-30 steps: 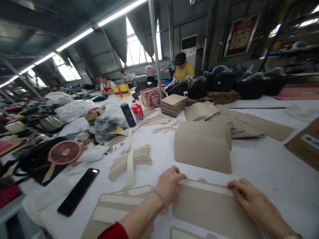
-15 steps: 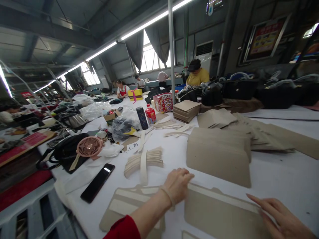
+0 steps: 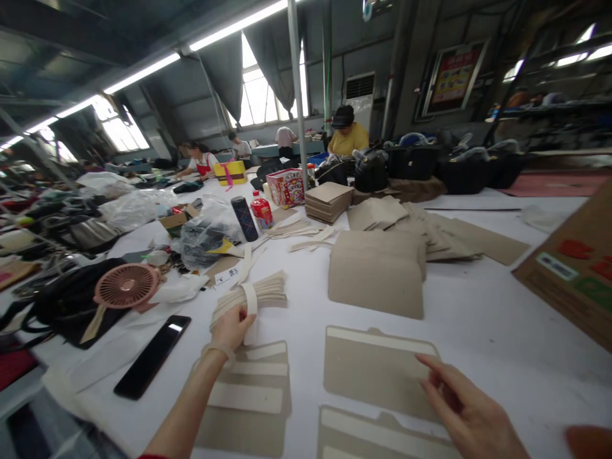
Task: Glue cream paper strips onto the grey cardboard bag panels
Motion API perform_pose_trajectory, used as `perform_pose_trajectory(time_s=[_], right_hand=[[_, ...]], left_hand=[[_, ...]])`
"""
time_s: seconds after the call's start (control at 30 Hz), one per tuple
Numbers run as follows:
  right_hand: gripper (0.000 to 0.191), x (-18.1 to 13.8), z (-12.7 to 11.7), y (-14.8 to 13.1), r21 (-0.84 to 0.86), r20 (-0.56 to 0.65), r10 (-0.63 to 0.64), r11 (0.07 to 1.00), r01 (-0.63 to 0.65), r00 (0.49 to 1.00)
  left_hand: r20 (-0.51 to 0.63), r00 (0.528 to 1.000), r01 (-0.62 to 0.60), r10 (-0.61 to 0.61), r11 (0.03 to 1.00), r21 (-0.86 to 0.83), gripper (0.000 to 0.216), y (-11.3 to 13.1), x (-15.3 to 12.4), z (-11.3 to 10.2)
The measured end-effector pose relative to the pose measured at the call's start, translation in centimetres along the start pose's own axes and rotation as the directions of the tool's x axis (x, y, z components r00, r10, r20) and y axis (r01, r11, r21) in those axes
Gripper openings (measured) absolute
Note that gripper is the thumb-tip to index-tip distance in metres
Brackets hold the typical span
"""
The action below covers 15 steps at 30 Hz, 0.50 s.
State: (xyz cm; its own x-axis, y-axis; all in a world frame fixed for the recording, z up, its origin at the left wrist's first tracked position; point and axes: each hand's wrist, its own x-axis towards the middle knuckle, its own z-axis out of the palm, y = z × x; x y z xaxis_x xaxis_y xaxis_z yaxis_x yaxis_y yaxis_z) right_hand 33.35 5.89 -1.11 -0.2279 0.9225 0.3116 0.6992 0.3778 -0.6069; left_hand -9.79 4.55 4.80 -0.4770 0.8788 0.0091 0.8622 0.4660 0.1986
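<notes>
My left hand (image 3: 232,331) reaches to the bundle of pale strips (image 3: 268,290) and pinches the loose white strip (image 3: 249,298) lying across it. Below that hand, a grey-brown board panel (image 3: 241,433) bears several white strips (image 3: 251,396), partly hidden by my forearm. My right hand (image 3: 461,398) hovers at the right end of another board panel (image 3: 373,366), fingers apart and holding nothing. A white strip (image 3: 370,338) runs along that panel's upper edge. Nearer to me is one more panel (image 3: 329,426), cut off by the frame.
Stacked boards (image 3: 377,274) lie beyond the panels. A phone (image 3: 153,357), a pink fan (image 3: 128,285) and a black bag (image 3: 62,312) are at left. A cardboard box (image 3: 574,268) stands at right. A red bottle (image 3: 261,210) and a co-worker in yellow (image 3: 351,137) are farther back.
My left hand has moved left from the right-hand panel to the strip bundle and closed on the loose strip. My right hand stays by the panel's right end. The view has turned right.
</notes>
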Motion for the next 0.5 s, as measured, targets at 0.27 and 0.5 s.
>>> perform_pose_trajectory(time_s=[0.27, 0.5], right_hand=[[0.052, 0.2, -3.4, -9.8, -0.327, -0.057, -0.568, 0.788, 0.522, 0.821], [0.018, -1.4, -4.6, -9.2, -0.011, 0.272, -0.276, 0.957, 0.29, 0.922]], left_hand=[[-0.01, 0.809, -0.584, 0.587, 0.803, -0.12, 0.026, 7.6, -6.6, -5.2], [0.32, 0.621, -0.581, 0.715, 0.695, -0.424, 0.027, 11.2, -12.5, -2.2]])
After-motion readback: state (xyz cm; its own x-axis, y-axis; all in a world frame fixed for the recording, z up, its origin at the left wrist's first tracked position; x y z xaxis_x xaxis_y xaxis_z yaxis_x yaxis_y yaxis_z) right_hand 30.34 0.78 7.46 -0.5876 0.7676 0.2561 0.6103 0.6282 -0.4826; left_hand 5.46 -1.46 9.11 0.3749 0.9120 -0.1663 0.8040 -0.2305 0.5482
